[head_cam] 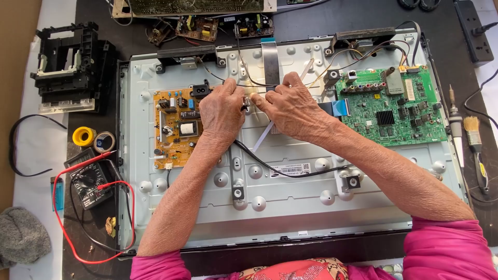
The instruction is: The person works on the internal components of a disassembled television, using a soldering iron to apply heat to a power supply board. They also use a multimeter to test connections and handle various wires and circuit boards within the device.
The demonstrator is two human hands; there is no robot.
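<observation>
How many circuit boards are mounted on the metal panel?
2. An orange board sits beside the left hand; a green board sits beyond the right hand. More loose boards lie off the panel, at the top edge.

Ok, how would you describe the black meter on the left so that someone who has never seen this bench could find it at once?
Start at the big grey metal back panel of the opened flat screen. Just off its lower left edge, on the dark mat, lies the black multimeter. Unlike the yellow tape roll above it, it has a round dial and red and black leads looping around it.
</observation>
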